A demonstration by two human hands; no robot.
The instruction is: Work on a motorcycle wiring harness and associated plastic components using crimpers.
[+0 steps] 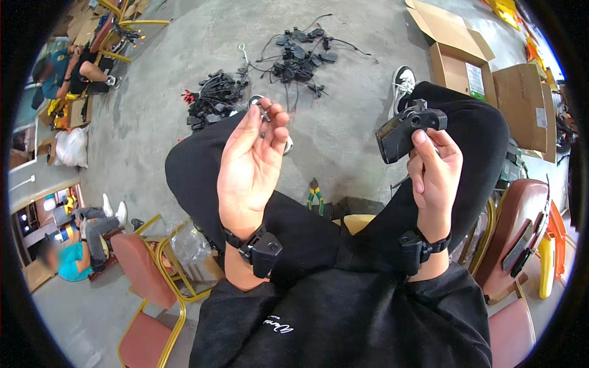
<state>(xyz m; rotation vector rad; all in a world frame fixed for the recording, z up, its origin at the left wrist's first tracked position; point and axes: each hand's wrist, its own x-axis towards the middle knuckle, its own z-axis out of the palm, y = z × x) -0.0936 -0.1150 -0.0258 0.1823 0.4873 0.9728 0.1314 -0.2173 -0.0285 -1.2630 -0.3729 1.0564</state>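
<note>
My left hand (251, 162) is raised palm up over my left thigh, fingers curled. Between its thumb and fingertips is a small dark screw-like piece (264, 114), too small to make out fully. A second dark speck shows against the fingers just below it. Over my right thigh, my right hand (434, 164) grips a black plastic device housing (396, 138) with a rounded, clamp-like bracket on its top. The thumb presses on the bracket's lower side, and the housing is tilted, its flat face to the left. The two hands are well apart.
On the grey floor ahead lie a bundle of black cabled units (215, 101) and a looser tangle of them (300, 58). Green-handled pliers (315, 196) are between my legs. An open cardboard box (451, 67) stands at the far right; chairs (144, 270) flank me. Two people sit at left.
</note>
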